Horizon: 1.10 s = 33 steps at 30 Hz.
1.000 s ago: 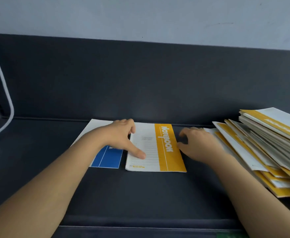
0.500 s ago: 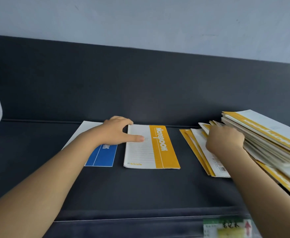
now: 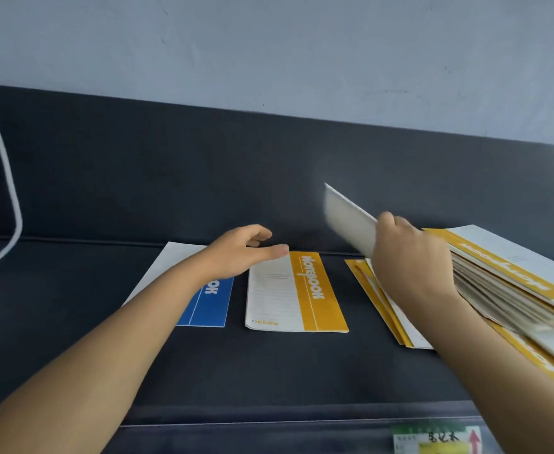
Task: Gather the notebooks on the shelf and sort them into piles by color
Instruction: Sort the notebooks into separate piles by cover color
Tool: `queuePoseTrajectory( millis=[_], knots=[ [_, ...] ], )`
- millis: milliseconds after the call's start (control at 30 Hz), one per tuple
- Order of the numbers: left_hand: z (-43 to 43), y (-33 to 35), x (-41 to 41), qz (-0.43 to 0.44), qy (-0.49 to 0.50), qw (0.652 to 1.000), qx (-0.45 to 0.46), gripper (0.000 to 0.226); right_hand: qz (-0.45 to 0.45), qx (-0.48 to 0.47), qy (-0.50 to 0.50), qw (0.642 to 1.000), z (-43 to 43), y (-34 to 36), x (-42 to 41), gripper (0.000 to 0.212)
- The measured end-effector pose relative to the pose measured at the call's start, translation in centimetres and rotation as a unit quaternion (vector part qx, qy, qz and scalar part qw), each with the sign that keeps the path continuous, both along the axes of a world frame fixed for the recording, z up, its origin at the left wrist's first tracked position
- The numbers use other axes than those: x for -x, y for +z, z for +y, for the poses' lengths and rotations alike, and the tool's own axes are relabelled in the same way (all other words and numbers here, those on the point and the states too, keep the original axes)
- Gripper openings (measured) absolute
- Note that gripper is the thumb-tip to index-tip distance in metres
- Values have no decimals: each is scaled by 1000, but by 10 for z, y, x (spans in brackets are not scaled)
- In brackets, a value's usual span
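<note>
While tilted steeply, far corner up against the dark back panel (image 3: 170, 165), pinched at its lower end: lifted notebook (image 3: 347, 221), thin, pale, flat-faced and blurred. Held by the right hand (image 3: 410, 260), grip curled round the edge, thumb on the pale face. Just behind that wrist, heap of notebooks (image 3: 498, 283): soft covers, white with broad yellow bands, stacked aslant, cream page edges showing in layers, lowest ones fanned flat on the shelf (image 3: 269, 371). Left of the heap and apart from it, yellow notebook (image 3: 302, 293), flat and alone, rectangular, ruled white cover with a yellow stripe bearing white lettering. Just beside that, across a narrow gap, blue notebook (image 3: 210, 306), same shape, white with a blue band, partly covered by the left forearm. Over the far ends of both, left hand (image 3: 239, 253), grip spread and holding nothing, fingers straight and loose, thumb apart; cannot tell whether touching the covers. Underneath all, matte dark grey shelf, smooth, with a pale line along its front lip and a paper label (image 3: 433, 440) in green, yellow and white. Behind, plain bluish wall (image 3: 269, 44), faintly scuffed. At far left, white cable (image 3: 7, 178), round and smooth, curving downward.
</note>
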State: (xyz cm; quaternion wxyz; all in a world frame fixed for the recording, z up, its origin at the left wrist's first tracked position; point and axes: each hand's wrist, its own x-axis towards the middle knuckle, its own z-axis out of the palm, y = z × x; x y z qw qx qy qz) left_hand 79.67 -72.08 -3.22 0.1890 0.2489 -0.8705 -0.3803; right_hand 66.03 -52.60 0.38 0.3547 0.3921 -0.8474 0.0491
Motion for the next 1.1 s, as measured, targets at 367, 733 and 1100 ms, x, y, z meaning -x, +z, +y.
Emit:
queuePoseTrajectory(
  millis=[367, 733, 1100],
  knots=[
    [-17, 22, -19, 193, 22, 924, -331, 27, -684, 285, 245, 625, -59, -6, -7, 20],
    [-12, 31, -23, 260, 80, 904, -331, 26, -667, 223, 330, 629, -73, -40, -9, 41],
    [5, 2, 0, 34, -2, 998, -55, 54, -801, 236, 307, 456, -67, -41, 6, 39]
  ],
)
